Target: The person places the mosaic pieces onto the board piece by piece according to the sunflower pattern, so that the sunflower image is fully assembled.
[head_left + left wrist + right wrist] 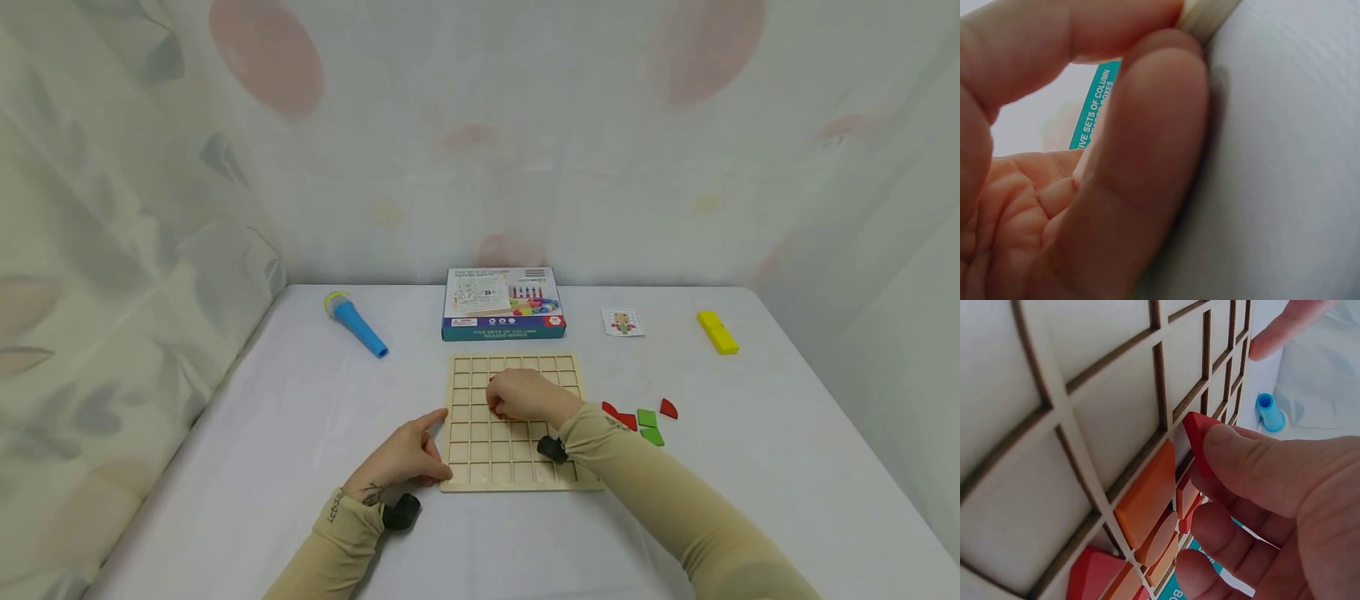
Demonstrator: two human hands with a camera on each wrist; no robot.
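Observation:
A wooden grid board (480, 454) lies on the white table in front of me. My right hand (525, 393) is over its middle, pinching a small red tile (1195, 432) between thumb and finger, its tip down at one cell. Beside it, as the right wrist view shows, orange tiles (1147, 500) and red tiles (1091, 573) sit in neighbouring cells. Along the board's left side rests my left hand (405, 454): the index finger touches the edge and the thumb is at the near left corner. The right hand hides much of the filled cells in the head view.
Right of the board lie loose green tiles (647, 418) and red tiles (668, 408). Behind it stands a flat box (504, 332), with a small picture card (622, 322) and a yellow block (717, 332) to the right. A blue toy microphone (360, 327) lies at the left.

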